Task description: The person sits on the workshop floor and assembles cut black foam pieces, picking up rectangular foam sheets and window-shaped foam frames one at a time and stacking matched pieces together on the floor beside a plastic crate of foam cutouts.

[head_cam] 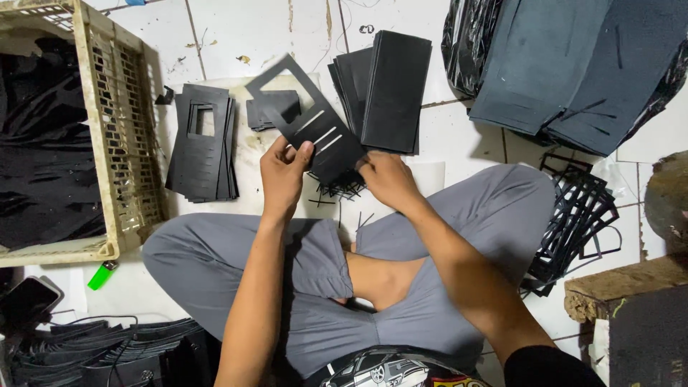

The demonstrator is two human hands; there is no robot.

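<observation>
A white tiled floor, scuffed and cracked along the grout, is seen from above, and on it a person is seated cross-legged in grey trousers. A black die-cut sheet, with a rectangular window at its far end and three slots near its middle, is held tilted just above the floor between both hands. It is pinched at its near edge by the left hand, thumb laid on top and fingers curled beneath. The right hand is closed at the sheet's near right corner, fingertips pressed together on the edge; what exactly is nipped there cannot be told. Thin black offcut strips are scattered directly beneath the two hands.

Just beyond and to the outside of the left hand, a stack of cut-out sheets with the same window is piled. Beyond the right hand, a fanned stack of uncut black rectangles is laid out. Further past the left hand, a cream plastic crate lined with black material is found, and a green lighter lies on the floor near its corner. Well out past the right hand, large dark sheets are spread, and a tangle of black frame offcuts is heaped by the right knee.
</observation>
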